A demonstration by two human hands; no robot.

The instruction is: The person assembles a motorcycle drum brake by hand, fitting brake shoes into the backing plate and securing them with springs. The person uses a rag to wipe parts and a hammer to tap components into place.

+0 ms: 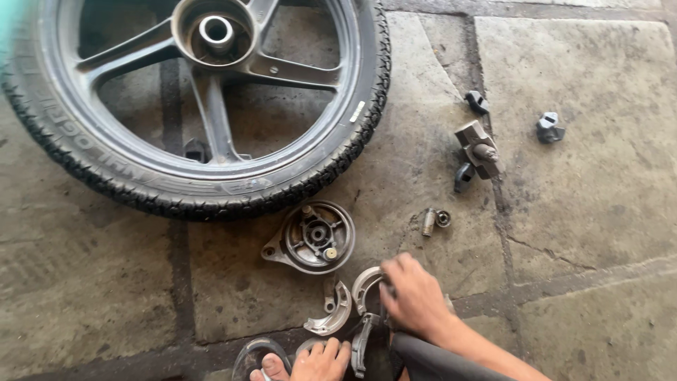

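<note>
My right hand (416, 298) reaches in from the lower right, fingers curled over the end of a curved metal brake shoe (363, 283) lying on the stone floor. A second brake shoe (333, 317) lies just left of it, and a third curved piece (361, 342) sits below, beside something dark under my wrist. A round brake drum plate (314, 236) rests above them. A sandalled foot (310, 360) shows at the bottom edge. My left hand is out of view.
A motorcycle wheel with tyre (204, 106) lies flat at the upper left. A small bush and bearing (435, 219) lie right of the plate. A metal block with a pin (479, 149) and small dark rubber pieces (549, 128) are scattered at the upper right.
</note>
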